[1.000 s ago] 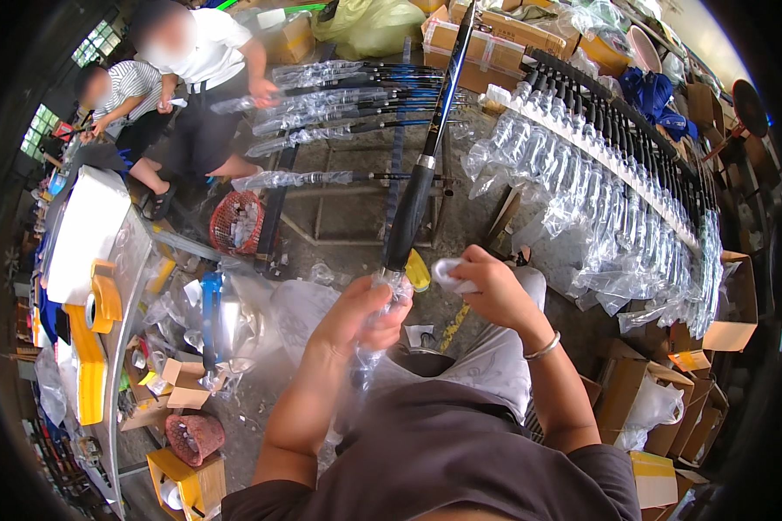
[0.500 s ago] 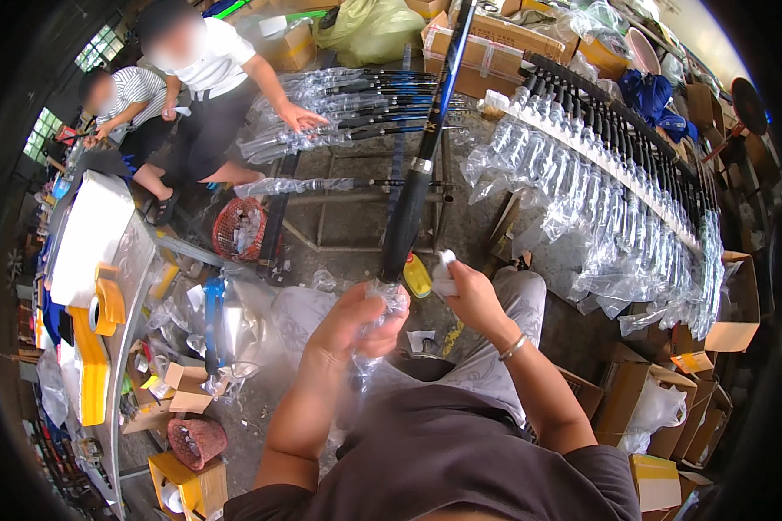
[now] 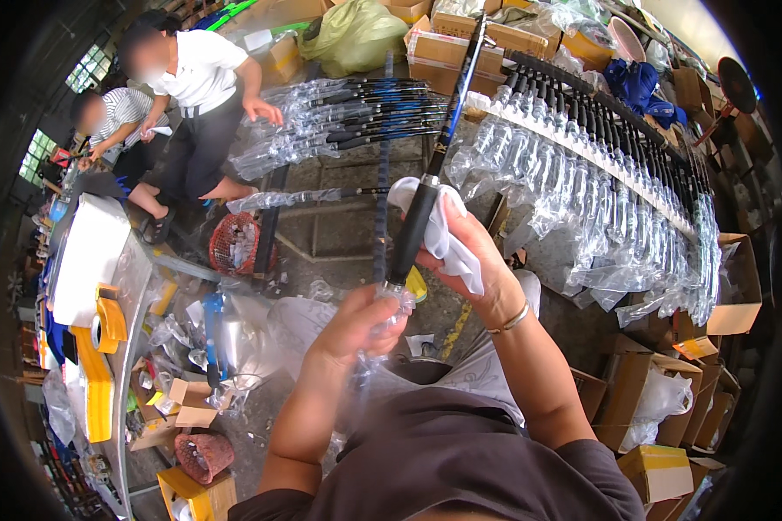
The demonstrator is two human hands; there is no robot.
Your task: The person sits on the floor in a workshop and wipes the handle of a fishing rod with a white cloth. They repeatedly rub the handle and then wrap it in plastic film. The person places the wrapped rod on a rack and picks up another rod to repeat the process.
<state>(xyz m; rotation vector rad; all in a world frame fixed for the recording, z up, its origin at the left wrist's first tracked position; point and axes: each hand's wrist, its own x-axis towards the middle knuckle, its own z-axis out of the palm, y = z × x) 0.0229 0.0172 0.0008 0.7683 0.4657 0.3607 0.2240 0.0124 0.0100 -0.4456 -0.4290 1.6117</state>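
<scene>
Head view gives me a fishing rod (image 3: 432,178), standing tilted before the person's knees. I see the left hand (image 3: 356,325) closed around its lower end, over clear plastic (image 3: 398,300). The right hand (image 3: 481,260) is clamped on a white cloth (image 3: 452,247), which passes behind the rod's black grip (image 3: 414,233).

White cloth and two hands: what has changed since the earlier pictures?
The right hand has moved up in the picture, to the black handle of the rod, carrying the white cloth. The cloth was bunched; now it is spread, showing on both sides of the handle. The left hand still grips plastic wrap below.
</scene>
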